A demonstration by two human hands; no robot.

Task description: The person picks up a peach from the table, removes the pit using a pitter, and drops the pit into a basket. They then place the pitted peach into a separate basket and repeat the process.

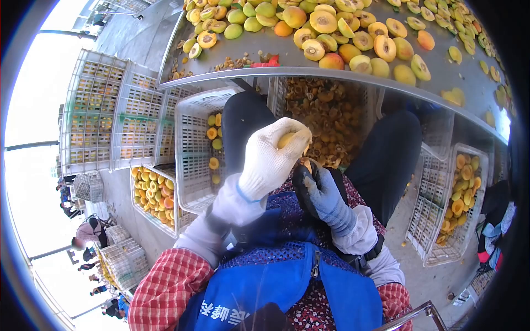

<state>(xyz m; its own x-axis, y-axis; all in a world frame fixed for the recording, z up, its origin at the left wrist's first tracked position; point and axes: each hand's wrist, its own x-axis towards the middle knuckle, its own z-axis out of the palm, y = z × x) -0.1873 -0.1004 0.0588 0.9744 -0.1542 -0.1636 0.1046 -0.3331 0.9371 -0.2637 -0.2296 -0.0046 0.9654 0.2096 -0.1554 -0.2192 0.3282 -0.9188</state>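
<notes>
My left hand [271, 157], in a white knit glove, is wrapped round a yellow fruit piece [285, 140] above my lap. Close beside it, my right hand [323, 193], in a blue and black glove, is closed on a small brownish-orange piece [307, 164], partly hidden by the fingers. Below and beyond both hands, between my knees, a crate [279, 94] holds many brown and orange scraps. Halved and whole fruits [323, 22] lie on the metal table [243, 49] in front of me.
An open white crate [190, 143] with a few fruit halves stands left of my knee. Fuller crates stand at the left [175, 187] and right [428, 226]. Stacked crates [94, 110] rise farther left. The table edge [309, 71] crosses above my knees. Several people are in the left background.
</notes>
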